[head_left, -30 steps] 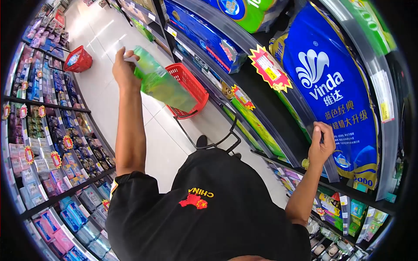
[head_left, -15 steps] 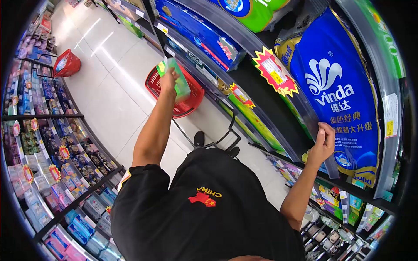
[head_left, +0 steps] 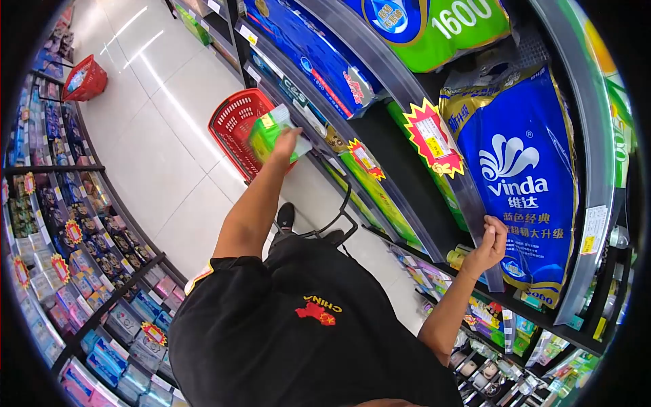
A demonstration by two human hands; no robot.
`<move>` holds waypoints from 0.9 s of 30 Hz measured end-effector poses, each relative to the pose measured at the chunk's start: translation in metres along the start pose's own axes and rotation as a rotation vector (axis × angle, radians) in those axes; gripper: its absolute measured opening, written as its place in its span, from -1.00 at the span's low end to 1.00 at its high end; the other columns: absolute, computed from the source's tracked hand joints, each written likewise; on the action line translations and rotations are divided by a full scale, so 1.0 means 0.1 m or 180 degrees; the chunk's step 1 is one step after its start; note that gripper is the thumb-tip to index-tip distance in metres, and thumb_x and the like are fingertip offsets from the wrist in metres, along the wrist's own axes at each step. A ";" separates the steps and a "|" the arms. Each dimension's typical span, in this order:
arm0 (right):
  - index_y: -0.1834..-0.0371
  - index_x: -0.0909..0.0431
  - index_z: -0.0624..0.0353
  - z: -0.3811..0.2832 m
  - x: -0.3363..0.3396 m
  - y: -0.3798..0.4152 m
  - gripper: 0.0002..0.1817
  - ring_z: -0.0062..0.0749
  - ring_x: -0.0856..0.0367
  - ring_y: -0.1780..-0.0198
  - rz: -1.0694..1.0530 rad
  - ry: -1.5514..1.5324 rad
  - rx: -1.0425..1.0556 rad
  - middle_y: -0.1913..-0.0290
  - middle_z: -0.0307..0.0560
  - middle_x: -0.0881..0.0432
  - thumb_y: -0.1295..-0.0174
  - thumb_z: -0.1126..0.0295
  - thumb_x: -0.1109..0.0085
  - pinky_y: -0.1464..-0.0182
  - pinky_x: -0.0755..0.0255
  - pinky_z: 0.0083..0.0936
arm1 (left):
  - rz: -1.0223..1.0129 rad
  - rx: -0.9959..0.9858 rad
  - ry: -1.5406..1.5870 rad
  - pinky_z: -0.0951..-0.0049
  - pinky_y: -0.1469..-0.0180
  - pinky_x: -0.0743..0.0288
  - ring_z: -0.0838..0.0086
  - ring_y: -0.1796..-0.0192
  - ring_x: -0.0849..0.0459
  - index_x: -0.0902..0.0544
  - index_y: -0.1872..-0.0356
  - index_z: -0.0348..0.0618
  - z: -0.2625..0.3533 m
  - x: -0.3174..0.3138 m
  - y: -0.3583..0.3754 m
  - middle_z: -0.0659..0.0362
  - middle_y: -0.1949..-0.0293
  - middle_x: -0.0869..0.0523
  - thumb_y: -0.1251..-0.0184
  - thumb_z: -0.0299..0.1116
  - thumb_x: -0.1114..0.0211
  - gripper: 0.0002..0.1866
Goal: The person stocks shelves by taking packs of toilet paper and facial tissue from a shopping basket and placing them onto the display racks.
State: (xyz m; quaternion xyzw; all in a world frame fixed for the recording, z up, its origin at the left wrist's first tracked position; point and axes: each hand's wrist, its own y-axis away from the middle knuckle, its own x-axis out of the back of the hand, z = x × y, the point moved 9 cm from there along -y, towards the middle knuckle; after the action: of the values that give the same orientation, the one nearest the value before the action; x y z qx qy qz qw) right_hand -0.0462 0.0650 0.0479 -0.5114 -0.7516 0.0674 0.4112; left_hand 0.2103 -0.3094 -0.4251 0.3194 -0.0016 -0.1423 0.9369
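Note:
My left hand (head_left: 287, 144) grips a green and white package (head_left: 266, 133) by its end, over the red basket (head_left: 230, 115); the package's lower part is blurred. At the right, my right hand (head_left: 489, 244) has its fingers curled at the clear plastic edge strip (head_left: 494, 275) of a shelf, beside a large blue Vinda pack (head_left: 527, 173). Whether the fingers pinch the strip or only rest on it is hard to tell. A red and yellow price tag (head_left: 434, 138) sits on the same strip.
Shelves of packs run along the right, with a blue pack (head_left: 312, 57) and a green pack (head_left: 434, 34). Another red basket (head_left: 85, 79) stands on the tiled floor (head_left: 159, 149) at upper left. Stocked shelves (head_left: 74, 234) line the left. A black cart frame (head_left: 349, 210) is near my feet.
The package in my left hand has turned and shifted a little to the right and down relative to the basket. The view has shifted. My right hand stays at the shelf edge.

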 end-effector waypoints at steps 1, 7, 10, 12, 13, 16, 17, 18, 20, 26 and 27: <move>0.22 -0.63 0.33 -0.01 -0.01 0.00 -0.83 -0.41 -0.56 0.11 0.0013 -0.0006 0.0019 0.17 -0.07 -0.65 -0.31 0.48 -0.06 0.00 -0.42 -0.51 | -0.0002 -0.0319 -0.0394 0.19 -0.51 -0.01 0.16 -0.35 -0.43 -0.42 -0.36 -0.18 0.09 -0.11 0.04 -0.06 -0.26 -0.54 -0.35 -0.12 -0.19 -0.39; 0.22 -0.63 0.31 -0.05 0.00 0.03 -0.84 -0.38 -0.56 0.11 0.0040 -0.0110 0.0095 0.16 -0.07 -0.66 -0.31 0.45 -0.11 0.00 -0.40 -0.51 | -0.1042 -0.0227 -0.1180 0.38 0.23 -0.55 0.38 0.19 -0.67 -0.68 0.16 -0.25 -0.46 -0.44 0.54 0.12 0.27 -0.71 -0.30 -0.07 -0.25 -0.61; 0.21 -0.64 0.30 -0.21 -0.01 0.03 -0.84 -0.29 -0.57 0.11 -0.0051 0.0216 0.0505 0.15 -0.03 -0.66 -0.29 0.45 -0.12 0.01 -0.41 -0.48 | -0.0750 -0.0380 -0.2429 0.11 -0.04 -0.53 -0.04 0.07 -0.72 -0.73 0.28 -0.35 -1.07 -0.10 0.97 -0.28 0.24 -0.72 -0.25 0.07 -0.18 -0.45; 0.22 -0.64 0.30 -0.30 -0.01 0.05 -0.85 -0.24 -0.58 0.10 -0.0097 0.0361 0.0517 0.15 0.00 -0.66 -0.27 0.46 -0.13 0.00 -0.41 -0.44 | -0.0949 0.0227 -0.2887 0.11 -0.13 -0.51 -0.06 -0.01 -0.69 -0.74 0.24 -0.34 -1.60 0.23 1.37 -0.25 0.18 -0.73 -0.25 0.04 -0.13 -0.46; 0.22 -0.64 0.30 -0.33 -0.03 0.06 -0.85 -0.22 -0.58 0.10 -0.0126 0.0427 0.0529 0.15 0.01 -0.67 -0.26 0.46 -0.13 0.00 -0.42 -0.42 | -0.0951 0.0203 -0.2685 0.11 -0.14 -0.50 -0.06 -0.01 -0.69 -0.75 0.21 -0.32 -1.49 0.36 1.76 -0.26 0.17 -0.73 -0.23 0.04 -0.12 -0.46; 0.26 -0.63 0.31 -0.42 -0.03 0.19 -0.87 -0.20 -0.60 0.10 -0.0153 0.0392 0.0841 0.16 0.03 -0.67 -0.23 0.48 -0.14 0.01 -0.43 -0.38 | -0.0899 0.0895 -0.3128 0.12 -0.14 -0.51 -0.07 -0.02 -0.69 -0.74 0.21 -0.39 -2.24 1.01 2.06 -0.31 0.14 -0.71 -0.19 -0.02 -0.18 -0.47; 0.31 -0.63 0.30 -0.33 -0.04 0.26 -0.89 -0.21 -0.60 0.11 -0.0133 0.0041 0.0711 0.19 0.02 -0.68 -0.21 0.50 -0.14 0.02 -0.45 -0.39 | -0.0700 0.1034 -0.3025 0.13 -0.14 -0.51 -0.06 -0.02 -0.70 -0.74 0.23 -0.41 -2.27 1.21 2.19 -0.31 0.14 -0.71 -0.18 -0.03 -0.19 -0.48; 0.32 -0.63 0.28 -0.31 -0.10 0.33 -0.91 -0.24 -0.62 0.13 -0.0206 -0.0341 0.0540 0.21 0.01 -0.67 -0.19 0.53 -0.14 0.03 -0.46 -0.40 | -0.0502 0.1172 -0.2925 0.14 -0.14 -0.51 -0.06 -0.03 -0.70 -0.74 0.25 -0.43 -2.30 1.41 2.31 -0.32 0.14 -0.71 -0.17 -0.04 -0.21 -0.49; 0.29 -0.63 0.28 -0.20 -0.35 0.56 -0.90 -0.27 -0.63 0.17 -0.0657 -0.0548 0.0533 0.19 0.01 -0.67 -0.18 0.53 -0.16 0.07 -0.48 -0.41 | -0.0083 0.1168 -0.2905 0.14 -0.15 -0.51 -0.06 -0.04 -0.69 -0.74 0.24 -0.42 -2.44 1.76 2.33 -0.31 0.14 -0.71 -0.18 -0.04 -0.22 -0.49; 0.02 -0.59 0.27 1.31 -1.67 2.07 -0.70 -0.31 -0.69 0.19 -0.2804 -0.1074 -0.0941 0.20 0.00 -0.69 -0.27 0.32 -0.26 0.10 -0.54 -0.43 | 0.0739 0.0747 -0.2113 0.14 0.07 -0.57 0.03 0.16 -0.75 -0.73 0.30 -0.41 -2.14 1.78 2.20 -0.21 0.27 -0.75 -0.25 -0.06 -0.22 -0.53; 0.01 -0.60 0.26 1.82 -1.86 2.49 -0.67 -0.36 -0.67 0.22 -0.3099 -0.0960 -0.1256 0.22 -0.03 -0.69 -0.29 0.25 -0.24 0.13 -0.53 -0.45 | 0.0664 0.0754 -0.1712 0.23 0.33 -0.55 0.26 0.37 -0.70 -0.71 0.33 -0.38 -1.90 1.55 2.32 -0.02 0.45 -0.72 -0.29 -0.09 -0.22 -0.57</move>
State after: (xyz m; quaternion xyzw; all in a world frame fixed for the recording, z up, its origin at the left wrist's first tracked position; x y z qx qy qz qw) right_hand 0.0321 0.0864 -0.3031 -0.1564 -0.9505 -0.2004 0.1788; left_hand 0.4382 -0.0623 -0.4509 0.3753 -0.2987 -0.1236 0.8687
